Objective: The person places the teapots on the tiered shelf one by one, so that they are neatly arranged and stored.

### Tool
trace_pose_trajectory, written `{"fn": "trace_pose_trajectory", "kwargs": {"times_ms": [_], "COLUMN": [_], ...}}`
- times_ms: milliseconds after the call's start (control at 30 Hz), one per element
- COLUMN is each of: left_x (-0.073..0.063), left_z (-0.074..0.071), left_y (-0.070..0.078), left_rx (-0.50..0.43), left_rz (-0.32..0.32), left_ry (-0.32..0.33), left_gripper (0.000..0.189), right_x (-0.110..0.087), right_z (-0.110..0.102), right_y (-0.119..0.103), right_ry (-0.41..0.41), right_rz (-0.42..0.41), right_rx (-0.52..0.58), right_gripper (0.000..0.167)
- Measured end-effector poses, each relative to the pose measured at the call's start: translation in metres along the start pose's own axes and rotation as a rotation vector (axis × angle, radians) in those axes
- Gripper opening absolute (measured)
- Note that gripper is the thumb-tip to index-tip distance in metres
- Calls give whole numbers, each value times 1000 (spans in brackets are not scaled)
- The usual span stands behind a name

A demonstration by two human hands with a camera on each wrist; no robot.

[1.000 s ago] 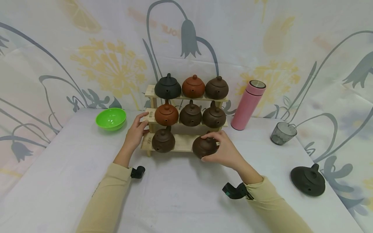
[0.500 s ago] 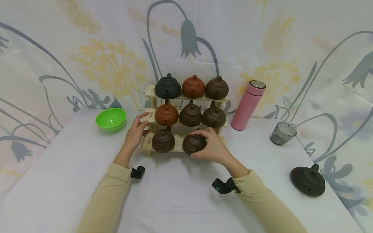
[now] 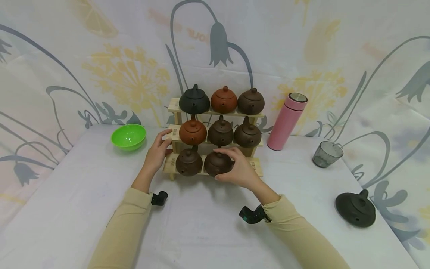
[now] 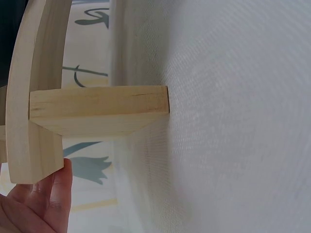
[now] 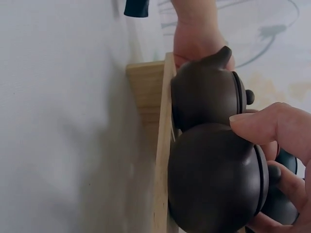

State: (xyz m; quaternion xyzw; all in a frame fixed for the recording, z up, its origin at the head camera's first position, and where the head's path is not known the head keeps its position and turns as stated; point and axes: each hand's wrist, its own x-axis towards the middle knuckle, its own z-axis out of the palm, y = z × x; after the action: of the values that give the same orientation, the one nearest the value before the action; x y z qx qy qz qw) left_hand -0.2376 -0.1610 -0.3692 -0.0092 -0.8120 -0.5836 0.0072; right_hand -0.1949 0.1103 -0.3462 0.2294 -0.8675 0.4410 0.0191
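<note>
A three-tier wooden stand (image 3: 256, 166) bears rows of small teapots. On its bottom tier my right hand (image 3: 243, 170) holds a dark brown teapot (image 3: 215, 163) between thumb and fingers. In the right wrist view the thumb presses by the spout of this teapot (image 5: 214, 179), whose base is at the shelf. Close on its left sits another brown teapot (image 3: 189, 163); the two are side by side. My left hand (image 3: 156, 153) grips the stand's left end at the middle tier. The left wrist view has its fingertips (image 4: 60, 184) against the wooden shelf end.
A green bowl (image 3: 128, 138) is left of the stand. To the right are a pink thermos (image 3: 286, 122), a grey glass (image 3: 326, 155) and a flat black teapot (image 3: 355, 209). Orange, brown and black teapots fill the upper tiers. Patterned cloth (image 3: 134, 56) hangs behind.
My right hand has slid the brown teapot leftward along the bottom tier, close to its neighbour. More bare shelf shows at the right end. The left hand has stayed on the stand.
</note>
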Motion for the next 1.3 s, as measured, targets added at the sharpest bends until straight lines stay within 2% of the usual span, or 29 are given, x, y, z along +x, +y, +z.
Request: {"fn": "trace_pose_trajectory", "kwargs": {"times_ms": [267, 533, 900, 1300], "left_x": [-1, 0, 0, 0], "left_z": [0, 0, 1, 0], "left_y": [1, 1, 1, 1], "left_rx": [1, 3, 10, 8], "left_rz": [-2, -3, -12, -21], "left_ry": [-1, -1, 2, -1], "left_gripper": [46, 46, 46, 47], "right_x": [0, -8, -30, -53], "right_z": [1, -2, -22, -53], "right_y": [6, 10, 17, 26], "right_ry": [-24, -17, 82, 185], "right_rz": [-21, -11, 33, 118], "right_rx": [63, 221, 299, 259], "right_gripper": [72, 74, 67, 67]}}
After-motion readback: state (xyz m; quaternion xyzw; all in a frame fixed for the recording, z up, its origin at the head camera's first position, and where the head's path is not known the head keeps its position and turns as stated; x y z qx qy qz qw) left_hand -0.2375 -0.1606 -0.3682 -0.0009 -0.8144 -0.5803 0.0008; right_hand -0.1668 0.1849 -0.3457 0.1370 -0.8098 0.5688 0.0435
